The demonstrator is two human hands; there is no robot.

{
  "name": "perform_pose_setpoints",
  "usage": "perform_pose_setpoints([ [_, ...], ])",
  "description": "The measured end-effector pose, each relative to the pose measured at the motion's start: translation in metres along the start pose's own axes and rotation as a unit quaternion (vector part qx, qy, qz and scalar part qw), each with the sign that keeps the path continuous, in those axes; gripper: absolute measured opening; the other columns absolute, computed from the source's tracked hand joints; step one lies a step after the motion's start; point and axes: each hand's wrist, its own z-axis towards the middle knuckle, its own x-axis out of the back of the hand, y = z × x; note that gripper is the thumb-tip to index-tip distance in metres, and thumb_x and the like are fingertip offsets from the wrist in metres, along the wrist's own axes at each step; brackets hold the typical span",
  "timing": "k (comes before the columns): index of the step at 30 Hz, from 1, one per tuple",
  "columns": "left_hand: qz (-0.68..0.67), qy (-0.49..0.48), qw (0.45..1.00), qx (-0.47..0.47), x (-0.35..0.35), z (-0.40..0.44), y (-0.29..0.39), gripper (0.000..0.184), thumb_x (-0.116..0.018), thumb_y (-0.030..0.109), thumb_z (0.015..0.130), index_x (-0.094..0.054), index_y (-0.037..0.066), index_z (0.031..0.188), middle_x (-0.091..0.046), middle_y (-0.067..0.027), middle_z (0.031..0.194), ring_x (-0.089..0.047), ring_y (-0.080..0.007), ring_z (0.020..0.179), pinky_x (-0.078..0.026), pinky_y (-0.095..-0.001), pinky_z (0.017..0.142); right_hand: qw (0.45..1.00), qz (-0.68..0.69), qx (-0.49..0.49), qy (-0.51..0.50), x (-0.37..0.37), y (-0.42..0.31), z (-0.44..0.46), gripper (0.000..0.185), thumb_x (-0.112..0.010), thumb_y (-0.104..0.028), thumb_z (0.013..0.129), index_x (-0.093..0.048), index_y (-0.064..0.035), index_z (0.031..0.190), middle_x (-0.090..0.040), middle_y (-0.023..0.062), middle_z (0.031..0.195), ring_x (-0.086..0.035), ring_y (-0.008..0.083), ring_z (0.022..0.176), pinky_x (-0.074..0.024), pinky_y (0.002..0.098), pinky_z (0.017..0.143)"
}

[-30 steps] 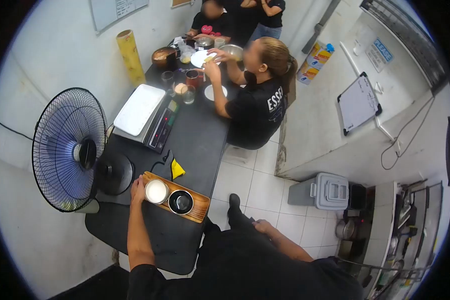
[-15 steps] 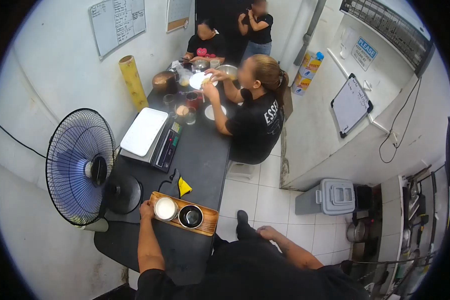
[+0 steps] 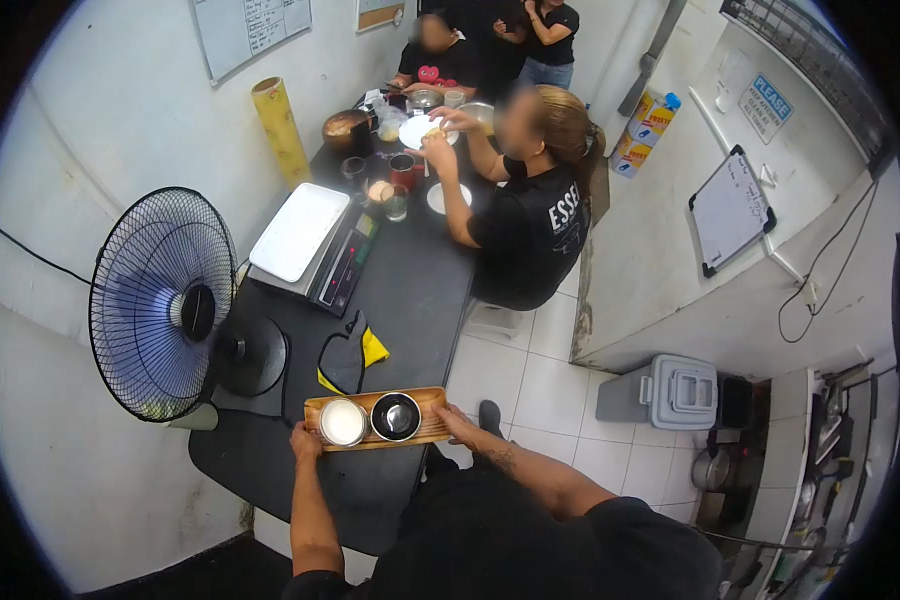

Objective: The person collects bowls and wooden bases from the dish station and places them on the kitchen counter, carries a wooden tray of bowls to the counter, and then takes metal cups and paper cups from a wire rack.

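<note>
Though on one tray (image 3: 429,408), two hands (image 3: 306,441) (image 3: 457,425)

A blue and white sign (image 3: 766,107) just above the small whiteboard (image 3: 732,212) says "PLEASE" in big letters, with "KEEP KITCHEN CLEAN" under it. The small whiteboard has handwriting too tiny to read. To its left, a black shirt (image 3: 540,240) shows the white letters "ESSE" on the back. Boxes (image 3: 642,135) left of the whiteboard have blurry letters. Far left of it, a wall board (image 3: 253,30) has unreadable writing.
</note>
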Motion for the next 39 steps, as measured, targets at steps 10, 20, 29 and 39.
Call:
perform_pose_setpoints([
  [10,0.014,-0.009,0.995,0.101,0.013,-0.087,-0.013,0.031,-0.070,0.015,0.091,-0.065,0.001,0.118,-0.070,-0.0230,0.120,-0.067,-0.0392,0.115,-0.053,-0.0467,0.098,0.993,-0.034,0.088,0.067,-0.017,0.020,0.052,0.116,-0.065,-0.080,0.080,-0.034,0.0072,0.151,-0.052,0.0273,0.144,-0.053,0.0363,0.135,-0.0422,0.0414,0.113],
  [20,0.034,-0.087,0.987,0.134,0.014,-0.110,-0.045,0.044,-0.070,0.029,0.091,-0.064,-0.002,0.122,-0.068,-0.0266,0.125,-0.065,-0.0404,0.120,-0.051,-0.0450,0.102,0.985,-0.132,0.102,0.041,-0.022,-0.001,0.046,0.123,-0.065,-0.085,0.076,-0.033,0.0054,0.153,-0.044,0.0279,0.153,-0.042,0.0406,0.144,-0.0376,0.0466,0.118],
  [29,-0.210,0.015,0.971,0.111,0.035,-0.130,-0.021,0.061,-0.041,0.048,0.107,-0.060,-0.003,0.134,-0.066,-0.0223,0.129,-0.063,-0.0293,0.121,-0.049,-0.0398,0.100,0.957,-0.226,0.165,0.076,-0.024,0.008,0.039,0.120,-0.048,-0.082,0.089,-0.010,0.0076,0.160,-0.023,0.0370,0.161,-0.017,0.0443,0.154,-0.0200,0.0452,0.126],
  [39,-0.524,-0.207,0.811,0.154,0.009,-0.141,0.033,0.079,-0.033,0.064,0.106,-0.052,-0.002,0.144,-0.058,-0.0150,0.141,-0.052,-0.0247,0.133,-0.037,-0.0376,0.114,0.983,-0.153,0.095,-0.045,-0.036,-0.009,0.033,0.115,-0.040,-0.083,0.091,-0.008,0.0002,0.163,-0.013,0.0346,0.165,-0.007,0.0453,0.156,-0.0100,0.0488,0.127],
])
